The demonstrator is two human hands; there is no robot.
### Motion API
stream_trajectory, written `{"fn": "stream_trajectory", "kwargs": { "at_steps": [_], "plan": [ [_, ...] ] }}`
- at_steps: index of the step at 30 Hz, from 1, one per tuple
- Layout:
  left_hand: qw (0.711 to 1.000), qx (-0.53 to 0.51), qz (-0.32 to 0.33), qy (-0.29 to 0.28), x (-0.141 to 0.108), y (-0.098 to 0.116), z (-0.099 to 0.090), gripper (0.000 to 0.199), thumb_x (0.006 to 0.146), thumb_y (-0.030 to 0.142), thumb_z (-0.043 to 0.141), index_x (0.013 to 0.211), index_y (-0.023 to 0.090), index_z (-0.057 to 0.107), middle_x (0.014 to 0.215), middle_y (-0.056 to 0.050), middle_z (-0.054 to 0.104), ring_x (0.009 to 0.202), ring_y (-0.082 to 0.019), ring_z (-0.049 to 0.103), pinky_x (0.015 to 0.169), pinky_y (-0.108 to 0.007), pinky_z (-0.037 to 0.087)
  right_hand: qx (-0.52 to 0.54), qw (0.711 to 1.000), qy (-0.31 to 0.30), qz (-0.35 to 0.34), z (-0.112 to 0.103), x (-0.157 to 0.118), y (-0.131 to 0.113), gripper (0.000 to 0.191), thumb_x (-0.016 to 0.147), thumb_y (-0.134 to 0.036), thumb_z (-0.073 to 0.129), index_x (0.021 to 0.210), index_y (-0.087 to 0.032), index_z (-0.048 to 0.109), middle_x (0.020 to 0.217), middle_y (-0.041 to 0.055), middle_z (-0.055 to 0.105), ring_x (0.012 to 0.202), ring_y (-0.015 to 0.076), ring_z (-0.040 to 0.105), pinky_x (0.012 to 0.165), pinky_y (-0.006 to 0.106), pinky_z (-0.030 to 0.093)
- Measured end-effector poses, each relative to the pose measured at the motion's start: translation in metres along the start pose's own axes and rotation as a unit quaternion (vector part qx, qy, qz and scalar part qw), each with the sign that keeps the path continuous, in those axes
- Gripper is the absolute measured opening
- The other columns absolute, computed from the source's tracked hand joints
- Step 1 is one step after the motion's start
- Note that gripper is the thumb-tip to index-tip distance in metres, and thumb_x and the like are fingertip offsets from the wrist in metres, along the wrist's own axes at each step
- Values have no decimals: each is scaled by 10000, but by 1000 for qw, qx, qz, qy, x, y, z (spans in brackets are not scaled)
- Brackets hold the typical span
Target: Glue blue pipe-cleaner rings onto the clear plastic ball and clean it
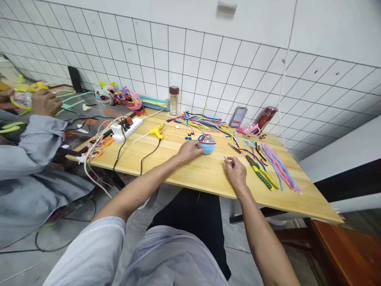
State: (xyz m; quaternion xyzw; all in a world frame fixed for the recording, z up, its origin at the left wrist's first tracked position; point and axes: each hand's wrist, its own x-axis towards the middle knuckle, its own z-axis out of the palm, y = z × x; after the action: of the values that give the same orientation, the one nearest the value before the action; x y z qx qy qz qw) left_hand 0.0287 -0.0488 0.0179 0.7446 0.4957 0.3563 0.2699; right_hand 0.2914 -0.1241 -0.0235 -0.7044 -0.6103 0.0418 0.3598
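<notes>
My left hand point(190, 151) closes its thumb and fingers on the left side of a round clear ball point(207, 145). Light-blue pipe cleaners wrap its lower part, and red strips cross its top. The ball rests on the wooden table point(190, 171). To the right of it, my right hand point(235, 172) is curled around a small thin metal tool point(228, 161); only its tip shows, so I cannot tell its kind. Small blue round pieces point(188, 138) lie just behind my left hand. Green-and-yellow-handled pliers point(260, 173) lie right of my right hand.
A yellow glue gun point(156, 131) and a white power strip point(129, 129) with cords lie at left. Loose pipe cleaners point(199, 121) lie along the back; a pink-and-blue bundle point(281, 169) lies at right. Two bottles point(174, 101) stand behind. Another person's hand point(46, 104) works at far left.
</notes>
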Motion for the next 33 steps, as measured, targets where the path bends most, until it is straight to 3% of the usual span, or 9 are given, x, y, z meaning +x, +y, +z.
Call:
{"fn": "stream_trajectory", "kwargs": {
  "at_steps": [9, 13, 15, 16, 19, 22, 26, 30, 33],
  "plan": [
    [999, -49, -7, 4, 3, -5, 6, 105, 776, 229, 707, 692, 168, 716, 689, 6, 687, 700, -151, 610, 696, -258, 460, -1, 1000, 3, -4, -1, -1, -2, 403, 878, -492, 549, 1098, -209, 732, 830, 63, 726, 762, 231, 640, 754, 341, 438],
    [993, -82, -59, 54, 22, -29, -23, 239, 952, 351, 626, 945, 147, 750, 905, -36, 734, 797, -171, 677, 741, -301, 567, 1, 1000, 6, -1, -1, -2, -3, 397, 876, -482, 553, 1098, -206, 733, 844, 72, 739, 800, 244, 664, 763, 346, 442],
    [986, -79, -95, 113, 35, -45, -44, 339, 997, 402, 641, 1230, 155, 648, 1221, -91, 681, 1051, -215, 688, 909, -415, 609, 3, 1000, 8, 1, -1, -2, -3, 393, 877, -478, 555, 1098, -208, 734, 864, 75, 748, 819, 248, 670, 770, 347, 442],
    [981, -75, -107, 145, 40, -52, -53, 400, 983, 418, 657, 1271, 141, 637, 1281, -79, 659, 1129, -281, 672, 951, -453, 602, 4, 1000, 9, 4, -1, -2, -3, 389, 877, -477, 556, 1095, -210, 735, 872, 77, 752, 823, 248, 671, 771, 347, 442],
    [969, -67, -121, 203, 51, -64, -66, 401, 992, 389, 652, 1318, 160, 608, 1328, -107, 638, 1153, -255, 665, 971, -468, 596, 7, 1000, 13, 15, -2, -3, -5, 382, 884, -486, 556, 1083, -212, 734, 889, 82, 761, 834, 251, 673, 776, 349, 443],
    [970, -74, -98, 208, 50, -58, -53, 391, 994, 389, 649, 1310, 161, 614, 1317, -105, 644, 1142, -251, 669, 962, -462, 599, 18, 999, 20, 23, -5, -5, -9, 419, 916, -534, 516, 1098, -215, 720, 972, 99, 775, 912, 264, 688, 819, 361, 450],
    [978, -89, -48, 182, 39, -32, -14, 353, 1001, 426, 605, 1210, 145, 651, 1260, -108, 658, 1185, -269, 643, 1051, -458, 545, 39, 998, 27, 30, -9, -9, -14, 474, 968, -553, 408, 1160, -213, 676, 1114, 123, 770, 1019, 277, 693, 875, 380, 460],
    [987, -70, 0, 147, 33, -8, 22, 848, 689, 480, 905, 1379, 174, 520, 1416, -156, 556, 1341, -324, 545, 1164, -483, 448, 57, 997, 34, 50, -9, -12, -16, 469, 968, -567, 415, 1177, -207, 631, 1101, 135, 761, 1021, 290, 695, 880, 399, 471],
    [993, -49, 19, 110, 34, -1, 37, 909, 608, 457, 948, 1360, 178, 520, 1391, -161, 572, 1336, -343, 551, 1167, -513, 436, 88, 994, 51, 49, -8, -15, -16, 445, 966, -569, 434, 1162, -209, 607, 1113, 138, 749, 1025, 292, 685, 875, 406, 476]
  ]
}}
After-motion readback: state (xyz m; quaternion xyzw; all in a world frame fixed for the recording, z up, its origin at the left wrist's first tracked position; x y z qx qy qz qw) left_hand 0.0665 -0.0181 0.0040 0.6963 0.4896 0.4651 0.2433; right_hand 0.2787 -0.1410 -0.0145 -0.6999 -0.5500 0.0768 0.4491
